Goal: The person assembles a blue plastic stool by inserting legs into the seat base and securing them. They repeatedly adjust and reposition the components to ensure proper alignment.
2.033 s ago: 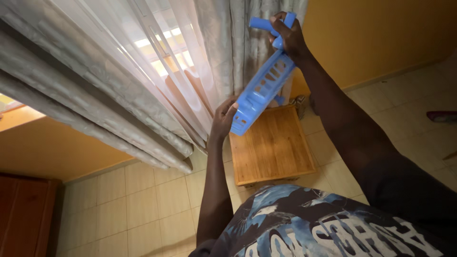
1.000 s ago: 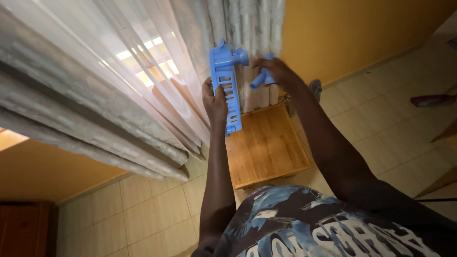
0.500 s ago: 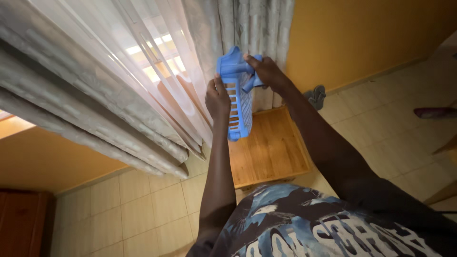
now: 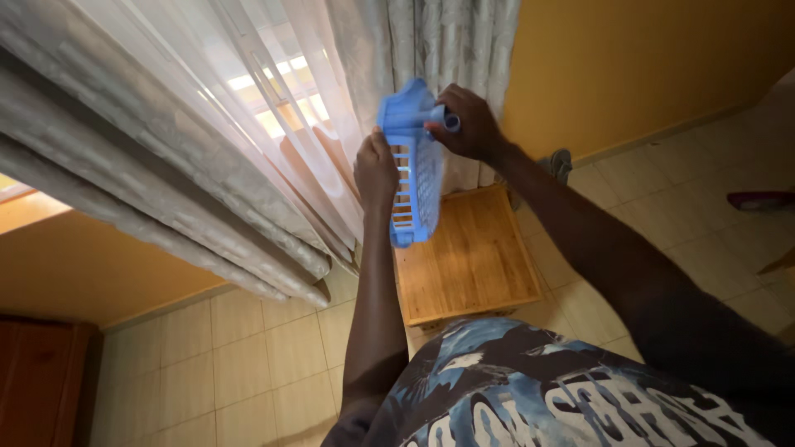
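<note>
Grey curtain (image 4: 207,124) behind. Blue slotted basket (image 4: 411,165) above wooden table (image 4: 464,257): left hand (image 4: 375,170) gripping side, right hand (image 4: 465,122) now closed on the top tube, formerly apart.

Room seen from above. Grey patterned curtains (image 4: 149,157) and sheer white drapes (image 4: 273,108) hang across a window (image 4: 277,79), through which daylight enters. Walls (image 4: 629,66) are painted yellow-orange. Floor (image 4: 248,364) is laid with pale cream tiles. 1 small wooden table (image 4: 472,257) stands against the curtains. A dark reddish wooden cabinet (image 4: 41,385) occupies the lower left corner. A sandal (image 4: 561,164) lies near the wall.
</note>
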